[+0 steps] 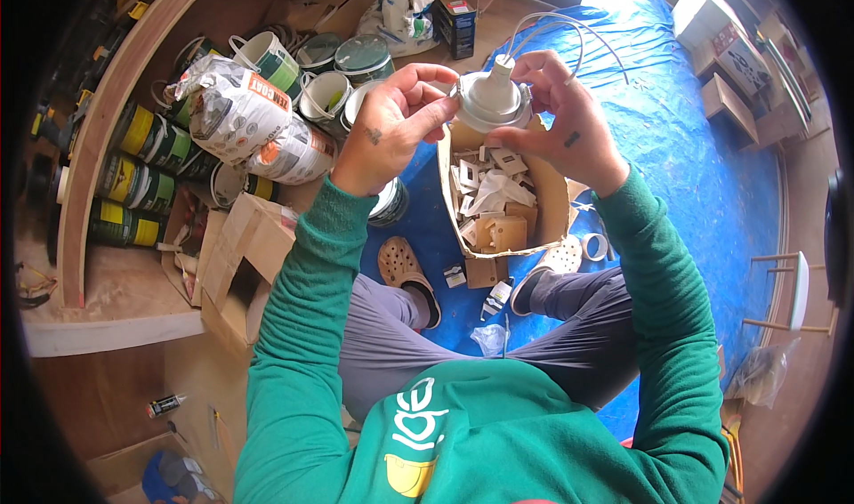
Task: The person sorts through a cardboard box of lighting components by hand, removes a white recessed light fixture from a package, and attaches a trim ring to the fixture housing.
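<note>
The left hand [387, 130] pinches the left rim of one white round fitting [487, 102] between thumb and fingers; the right hand [569, 121] grips its right side. The fitting sits between the two hands, its narrow neck pointing toward the top of the view, its long axis leaning slightly right. White wires [580, 37], too tangled to count, arch rightward from the neck. Below are one cardboard box [553, 193] of jumbled pieces, two tan clogs [398, 259] and one blue sheet [729, 228].

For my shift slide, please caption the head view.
Left hand and right hand hold a white wired fitting, an open cardboard box below on blue sheeting.
</note>
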Demonstrator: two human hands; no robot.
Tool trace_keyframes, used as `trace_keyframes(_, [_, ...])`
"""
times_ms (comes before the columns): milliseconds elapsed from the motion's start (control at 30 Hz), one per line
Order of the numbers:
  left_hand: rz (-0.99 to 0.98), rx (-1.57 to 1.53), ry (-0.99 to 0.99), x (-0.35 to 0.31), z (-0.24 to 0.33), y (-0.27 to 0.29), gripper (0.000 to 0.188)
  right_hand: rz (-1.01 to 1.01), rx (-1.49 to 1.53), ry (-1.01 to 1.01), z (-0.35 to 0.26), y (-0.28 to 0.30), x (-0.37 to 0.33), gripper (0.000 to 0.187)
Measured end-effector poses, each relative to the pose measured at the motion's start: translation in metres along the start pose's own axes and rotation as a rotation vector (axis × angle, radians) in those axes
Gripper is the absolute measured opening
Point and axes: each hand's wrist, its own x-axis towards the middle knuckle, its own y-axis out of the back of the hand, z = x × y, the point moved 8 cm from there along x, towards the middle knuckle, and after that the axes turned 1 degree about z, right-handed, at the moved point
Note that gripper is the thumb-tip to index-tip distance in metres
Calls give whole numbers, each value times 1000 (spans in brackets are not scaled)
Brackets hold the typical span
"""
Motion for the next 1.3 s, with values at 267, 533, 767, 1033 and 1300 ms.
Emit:
trace_keyframes(267, [-53, 17, -42, 1, -5, -7, 56, 67, -53, 123, -3, 4, 0, 71])
trace_keyframes(533, [-143, -91, -64, -4, -5, -21, 85, 81, 8, 114, -3, 2, 0, 71])
trace_keyframes(767, [-165, -202, -65, -4, 1, -23, 84, 43, 205, 124, -3, 0, 3, 65])
trace_keyframes(1033, [8, -157, -309, 5, 57, -23, 70, 105, 230, 250, -55, 33, 28, 56])
trace_keyframes(1300, [-45, -34, -377, 33, 128, -20, 67, 259, 303, 154, -109, 89, 64, 62])
